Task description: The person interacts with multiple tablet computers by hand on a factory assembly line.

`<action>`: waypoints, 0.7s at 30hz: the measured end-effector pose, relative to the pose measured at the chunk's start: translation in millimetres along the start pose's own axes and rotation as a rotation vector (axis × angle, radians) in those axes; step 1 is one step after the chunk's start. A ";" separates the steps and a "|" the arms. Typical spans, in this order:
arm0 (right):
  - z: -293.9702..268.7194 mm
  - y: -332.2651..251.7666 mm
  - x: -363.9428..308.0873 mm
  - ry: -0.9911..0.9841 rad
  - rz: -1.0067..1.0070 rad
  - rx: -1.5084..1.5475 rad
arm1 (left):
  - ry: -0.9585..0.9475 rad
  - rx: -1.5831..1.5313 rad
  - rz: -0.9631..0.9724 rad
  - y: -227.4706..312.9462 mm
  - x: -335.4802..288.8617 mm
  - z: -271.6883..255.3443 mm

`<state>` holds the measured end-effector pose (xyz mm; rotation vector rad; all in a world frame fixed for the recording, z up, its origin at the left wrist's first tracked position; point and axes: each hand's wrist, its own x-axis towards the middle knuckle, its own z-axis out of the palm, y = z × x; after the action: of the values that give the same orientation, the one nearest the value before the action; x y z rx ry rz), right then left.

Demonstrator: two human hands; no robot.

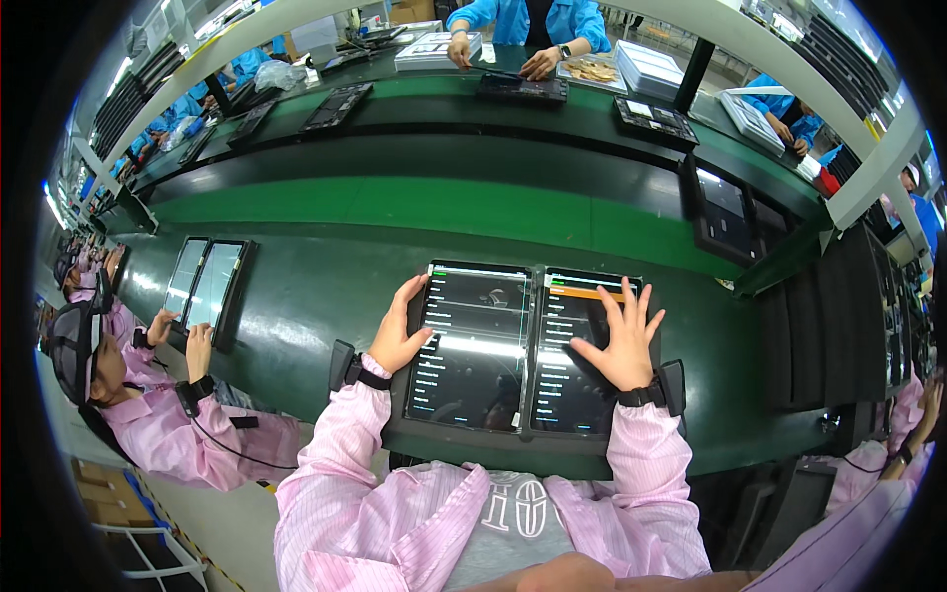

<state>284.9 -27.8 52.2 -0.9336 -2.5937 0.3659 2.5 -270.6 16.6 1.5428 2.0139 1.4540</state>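
Observation:
Two tablets lie side by side in a black tray (483,441) in front of me. Both the left tablet (469,370) and the right tablet (577,375) are lit, showing dark screens with lists of small text; the right one has an orange bar near its top. My left hand (397,331) is at the left tablet's left edge, fingers apart, with the thumb reaching onto the screen. Over the right tablet's right side, my right hand (626,345) has its fingers spread and its thumb toward the middle of the screen. Whether the right fingertips touch the glass, I cannot tell.
At left, a person in pink handles two tablets in another tray (237,281). Stacked black trays (814,326) stand at my right. Beyond the green strip (395,202), a person in blue works on a dark device (523,89) at a raised bench. A post (789,252) rises at right.

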 end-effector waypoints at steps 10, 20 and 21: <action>-1.7 -34.5 -18.5 -0.445 -0.384 0.073 | -0.236 0.105 -0.048 29.0 -65.4 -20.2; -0.9 -24.0 -12.4 -0.188 -0.262 0.109 | -0.179 -0.005 -0.084 24.4 -41.2 -12.7; -2.2 -23.8 -11.4 -0.128 -0.194 0.086 | -0.132 0.012 -0.087 20.1 -31.7 -10.1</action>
<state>280.6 -52.7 59.9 -0.6417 -2.7309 0.4939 21.6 -303.2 25.7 1.4944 1.9905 1.2761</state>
